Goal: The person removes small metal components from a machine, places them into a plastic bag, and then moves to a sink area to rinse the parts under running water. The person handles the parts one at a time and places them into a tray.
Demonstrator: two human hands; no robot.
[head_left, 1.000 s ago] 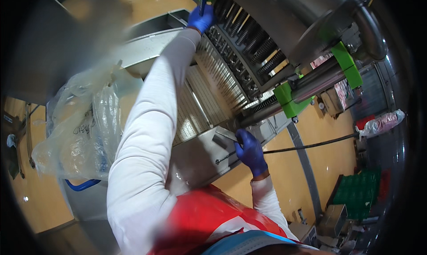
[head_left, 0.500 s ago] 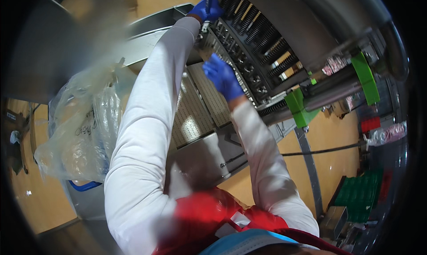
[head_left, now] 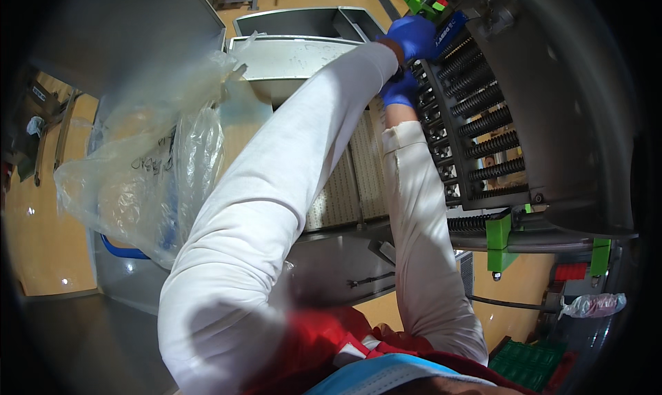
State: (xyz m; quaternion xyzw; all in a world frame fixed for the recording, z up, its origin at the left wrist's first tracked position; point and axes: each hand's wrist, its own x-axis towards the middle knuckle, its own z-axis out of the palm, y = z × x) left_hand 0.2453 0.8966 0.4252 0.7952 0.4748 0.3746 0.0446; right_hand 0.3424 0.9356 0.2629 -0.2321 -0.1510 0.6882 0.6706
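Note:
My left hand (head_left: 412, 38), in a blue glove, reaches to the far end of a machine's row of dark coil springs (head_left: 485, 123). Its fingers are closed round a flat blue bar-like tool (head_left: 452, 32) with printing on it, whose exact kind I cannot make out. Just below and nearer me is my right hand (head_left: 400, 90), gloved in blue too. It is beside the machine's metal frame, close under the left hand, and its fingers are hidden. Beneath my forearms lie perforated pale plates (head_left: 331, 200).
A clear plastic bag (head_left: 148, 174) with handwriting hangs at left over a blue-rimmed container (head_left: 124, 249). Green clamps (head_left: 499, 240) sit on the machine's bar at right. Behind is a metal tray (head_left: 296, 54). A black cable (head_left: 510, 302) crosses the right side.
My view has turned, so the machine appears more upright. My right hand has moved away from me, up close beneath the left. The left hand keeps its hold on the blue tool, now tilted differently.

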